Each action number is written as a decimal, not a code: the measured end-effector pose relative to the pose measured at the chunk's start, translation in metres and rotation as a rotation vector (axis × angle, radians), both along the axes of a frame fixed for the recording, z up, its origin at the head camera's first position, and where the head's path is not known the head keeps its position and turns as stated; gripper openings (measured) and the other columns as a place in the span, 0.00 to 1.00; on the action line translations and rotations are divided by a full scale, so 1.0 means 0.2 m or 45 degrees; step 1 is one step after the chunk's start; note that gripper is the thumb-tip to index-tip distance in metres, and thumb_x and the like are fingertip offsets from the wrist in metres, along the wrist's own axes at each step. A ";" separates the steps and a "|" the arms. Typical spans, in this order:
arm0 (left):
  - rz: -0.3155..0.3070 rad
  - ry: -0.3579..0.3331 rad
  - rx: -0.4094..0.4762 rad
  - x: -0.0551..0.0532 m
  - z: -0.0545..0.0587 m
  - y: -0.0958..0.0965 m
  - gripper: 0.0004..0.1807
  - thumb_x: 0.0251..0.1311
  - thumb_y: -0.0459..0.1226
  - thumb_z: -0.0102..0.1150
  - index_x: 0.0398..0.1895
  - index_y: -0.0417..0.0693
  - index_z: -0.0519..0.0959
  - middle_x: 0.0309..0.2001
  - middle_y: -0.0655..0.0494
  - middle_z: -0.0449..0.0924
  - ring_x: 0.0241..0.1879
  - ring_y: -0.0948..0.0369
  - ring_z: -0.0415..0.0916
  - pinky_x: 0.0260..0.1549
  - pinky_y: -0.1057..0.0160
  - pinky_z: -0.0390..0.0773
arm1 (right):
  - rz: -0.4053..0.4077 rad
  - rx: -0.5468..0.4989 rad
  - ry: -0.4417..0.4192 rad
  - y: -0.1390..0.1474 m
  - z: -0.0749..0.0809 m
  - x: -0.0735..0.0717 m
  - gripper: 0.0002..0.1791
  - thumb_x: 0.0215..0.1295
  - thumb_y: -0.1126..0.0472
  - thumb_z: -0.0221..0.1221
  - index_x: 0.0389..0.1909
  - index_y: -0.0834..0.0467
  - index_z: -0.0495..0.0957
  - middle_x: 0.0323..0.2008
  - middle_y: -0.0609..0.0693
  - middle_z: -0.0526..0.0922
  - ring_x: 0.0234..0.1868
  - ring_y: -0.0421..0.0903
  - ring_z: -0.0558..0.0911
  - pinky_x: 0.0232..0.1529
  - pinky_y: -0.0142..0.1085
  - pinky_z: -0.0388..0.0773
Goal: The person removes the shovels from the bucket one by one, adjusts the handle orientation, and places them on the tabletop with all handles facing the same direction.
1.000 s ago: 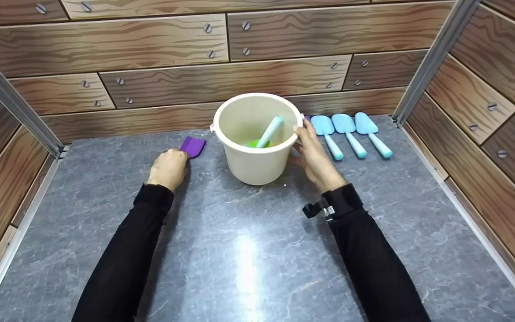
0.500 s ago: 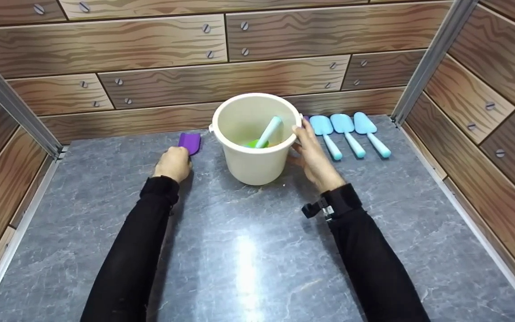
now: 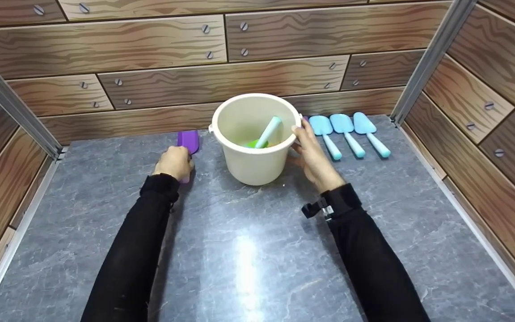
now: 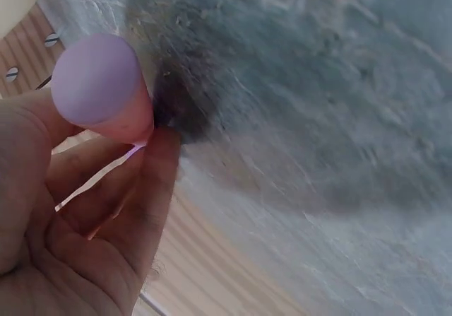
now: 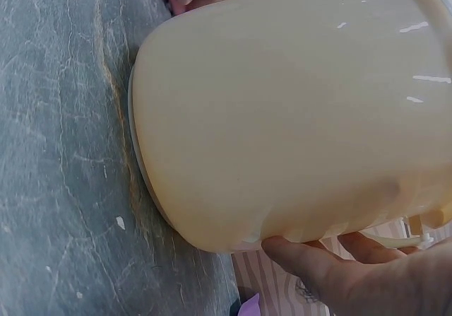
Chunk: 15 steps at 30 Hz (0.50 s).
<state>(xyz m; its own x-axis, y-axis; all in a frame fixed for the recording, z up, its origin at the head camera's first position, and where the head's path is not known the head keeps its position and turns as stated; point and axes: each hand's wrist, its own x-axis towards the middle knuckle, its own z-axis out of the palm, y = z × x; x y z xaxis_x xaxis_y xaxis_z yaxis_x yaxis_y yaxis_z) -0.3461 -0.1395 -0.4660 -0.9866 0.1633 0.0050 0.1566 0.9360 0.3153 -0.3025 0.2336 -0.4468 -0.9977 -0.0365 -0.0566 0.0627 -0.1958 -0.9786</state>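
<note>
In the head view, my left hand [image 3: 174, 163] grips the handle of a purple toy shovel [image 3: 188, 141], whose blade points toward the back wall. The rounded end of its handle [image 4: 99, 79] shows between thumb and fingers in the left wrist view. A cream bucket [image 3: 257, 165] stands upright just to the right. My right hand [image 3: 312, 156] rests against the bucket's right side, fingertips along its outer wall near the rim. Inside the bucket, a light-blue handle [image 3: 268, 133] leans up over a green piece [image 3: 257, 143] and a bit of orange. The bucket hides its bottom contents.
Right of the bucket, three light-blue toy shovels [image 3: 342, 123] lie side by side, handles toward me. A purple piece [image 3: 306, 119] peeks out behind the bucket's right rim. Wood-patterned panels [image 3: 159, 40] enclose the grey marbled table [image 3: 284, 268] at the back and sides.
My left hand has shifted slightly right and turned the purple shovel, so its blade now points straight back and its handle end shows below the hand. The right hand and bucket have stayed in place.
</note>
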 end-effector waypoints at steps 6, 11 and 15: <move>-0.050 0.144 -0.022 -0.02 0.04 -0.03 0.11 0.77 0.33 0.64 0.43 0.30 0.86 0.52 0.24 0.93 0.55 0.28 0.92 0.59 0.28 0.91 | 0.002 -0.003 0.000 0.00 0.00 0.00 0.51 0.89 0.43 0.52 1.00 0.44 0.35 0.99 0.61 0.44 0.98 0.70 0.51 0.94 0.77 0.55; -0.096 0.216 -0.041 -0.01 0.13 -0.03 0.16 0.79 0.35 0.66 0.54 0.27 0.88 0.56 0.27 0.93 0.59 0.29 0.92 0.64 0.30 0.90 | 0.001 -0.009 -0.001 -0.01 0.01 0.01 0.51 0.89 0.43 0.52 1.00 0.43 0.35 0.99 0.61 0.45 0.98 0.70 0.51 0.93 0.77 0.55; -0.119 0.241 -0.060 -0.01 0.21 -0.03 0.22 0.79 0.36 0.66 0.66 0.26 0.86 0.63 0.26 0.91 0.65 0.29 0.90 0.70 0.31 0.88 | 0.003 -0.002 -0.007 -0.01 0.00 0.01 0.51 0.88 0.43 0.52 1.00 0.43 0.35 0.99 0.60 0.43 0.98 0.70 0.50 0.94 0.77 0.55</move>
<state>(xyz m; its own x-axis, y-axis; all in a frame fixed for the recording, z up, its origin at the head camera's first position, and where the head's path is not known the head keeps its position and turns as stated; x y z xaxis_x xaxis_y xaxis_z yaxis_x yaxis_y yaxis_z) -0.3480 -0.1455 -0.4250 -0.9492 0.2587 0.1791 0.2959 0.9276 0.2281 -0.3015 0.2319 -0.4460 -0.9973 -0.0388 -0.0617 0.0682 -0.1976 -0.9779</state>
